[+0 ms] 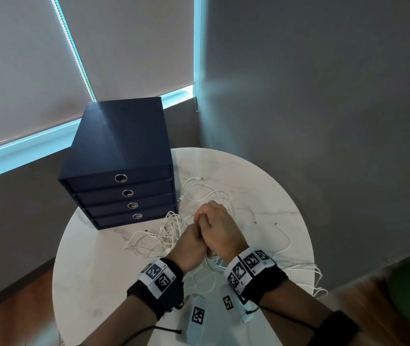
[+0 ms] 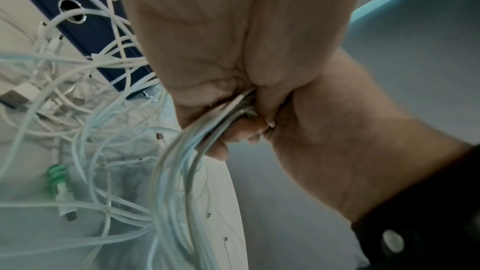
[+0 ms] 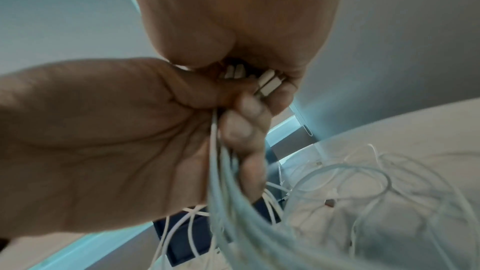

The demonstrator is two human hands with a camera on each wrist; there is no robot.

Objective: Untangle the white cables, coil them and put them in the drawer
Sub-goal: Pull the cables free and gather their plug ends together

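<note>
Both hands meet above the round table. My left hand [image 1: 193, 237] and right hand [image 1: 212, 219] each grip the same bundle of white cables [image 2: 179, 171]. Several white connector ends [image 3: 267, 83] stick out between the curled fingers. The bundle hangs down from the fists toward the table. More white cables lie tangled on the table: one heap [image 1: 161, 236] in front of the drawer unit, others [image 1: 206, 193] behind the hands. The dark blue drawer unit [image 1: 121, 176] has four drawers with ring pulls, all closed, left of and behind the hands.
The white marble table [image 1: 261, 186] is small; cable loops [image 1: 308, 270] hang over its right edge. Two white tagged devices [image 1: 196, 318] lie at its near edge. One cable carries a green spiral sleeve [image 2: 58, 180]. A grey wall stands close on the right.
</note>
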